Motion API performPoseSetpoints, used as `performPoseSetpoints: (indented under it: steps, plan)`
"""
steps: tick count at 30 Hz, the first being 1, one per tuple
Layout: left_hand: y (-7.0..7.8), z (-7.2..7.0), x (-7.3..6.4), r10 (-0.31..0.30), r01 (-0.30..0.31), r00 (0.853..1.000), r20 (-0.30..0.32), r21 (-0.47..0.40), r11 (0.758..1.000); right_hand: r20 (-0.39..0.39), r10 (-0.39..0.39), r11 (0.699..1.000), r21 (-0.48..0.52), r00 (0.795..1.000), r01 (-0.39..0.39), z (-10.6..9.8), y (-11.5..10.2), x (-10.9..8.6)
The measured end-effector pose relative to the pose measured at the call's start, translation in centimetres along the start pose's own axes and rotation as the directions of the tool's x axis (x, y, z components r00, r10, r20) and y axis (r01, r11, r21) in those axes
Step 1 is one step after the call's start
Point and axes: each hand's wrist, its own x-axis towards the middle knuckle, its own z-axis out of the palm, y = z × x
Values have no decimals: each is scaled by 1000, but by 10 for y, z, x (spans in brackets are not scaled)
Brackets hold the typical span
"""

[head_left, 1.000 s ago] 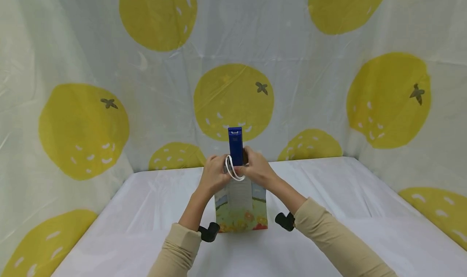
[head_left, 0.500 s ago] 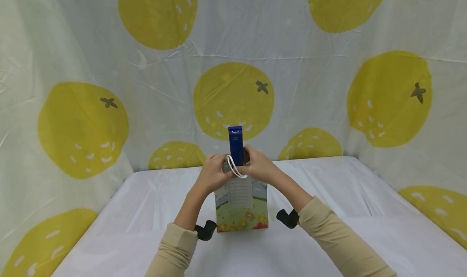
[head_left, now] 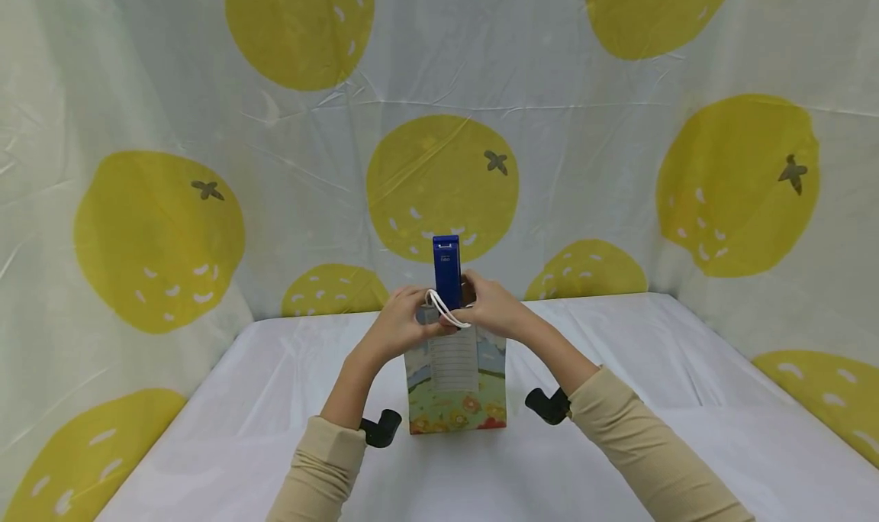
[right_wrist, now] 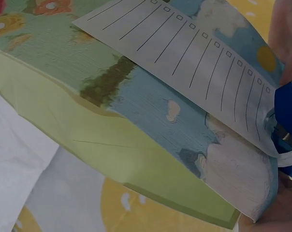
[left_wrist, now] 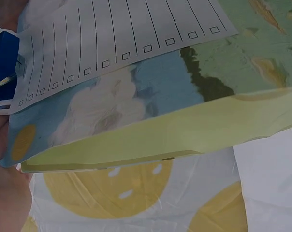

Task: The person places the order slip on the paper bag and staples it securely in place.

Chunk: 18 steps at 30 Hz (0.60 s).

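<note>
A blue stapler (head_left: 447, 272) stands on end over the top of a painted paper bag (head_left: 419, 407), its mouth around the bag's top edge and a sheet with ruled lines and small boxes (head_left: 454, 363). From the left, my left hand (head_left: 401, 325) curls its fingers and thumb about the stapler's lower end. On the other side, my right hand (head_left: 496, 308) does likewise, thumb in front and fingers behind. A white cord handle (head_left: 446, 308) loops across the stapler's nose. Both wrist views show the stapler only at the edge, so the exact finger contact is partly hidden.
The bag stands on a white-covered table (head_left: 288, 400). Behind and beside it hangs a pale curtain (head_left: 295, 148) with large yellow fruit prints. A black wrist mount (head_left: 381, 429) sits below the left forearm, another mount (head_left: 547, 406) below the right.
Both forearms have spread slightly outward and the hands have risen a little. The white cord now slants more to the right across the stapler. The grip stays in place.
</note>
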Motion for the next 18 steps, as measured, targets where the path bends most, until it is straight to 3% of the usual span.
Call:
performPoseSetpoints:
  steps: [7, 18]
  plan:
    - [-5, 2, 0, 25, -25, 1000, -19, -15, 1000, -4, -1, 1000, 12, 1000, 1, -1, 2, 0]
    - [-8, 3, -1, 15, -16, 999, -28, -32, 999, 1, -12, 1000, 19, 1000, 12, -4, 0, -2]
